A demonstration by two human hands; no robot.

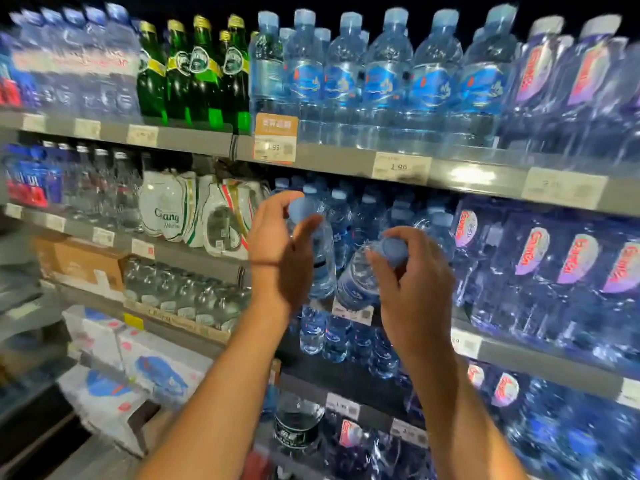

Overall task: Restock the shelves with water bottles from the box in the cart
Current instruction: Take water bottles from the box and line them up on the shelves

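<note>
- Left hand up at the second shelf, grip curled round the blue cap of an upright water bottle.
- Right hand just beside it, grip pinching the cap of a tilted bottle.
- Both bottles hang in front of the blue-capped row there.

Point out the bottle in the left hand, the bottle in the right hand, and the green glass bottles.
Left-hand water bottle [323, 268]: head view, on its clear body.
Right-hand water bottle [358, 282]: head view, on its labelled body.
Green glass bottles [204, 77]: head view, top shelf, on one bottle's label.
</note>
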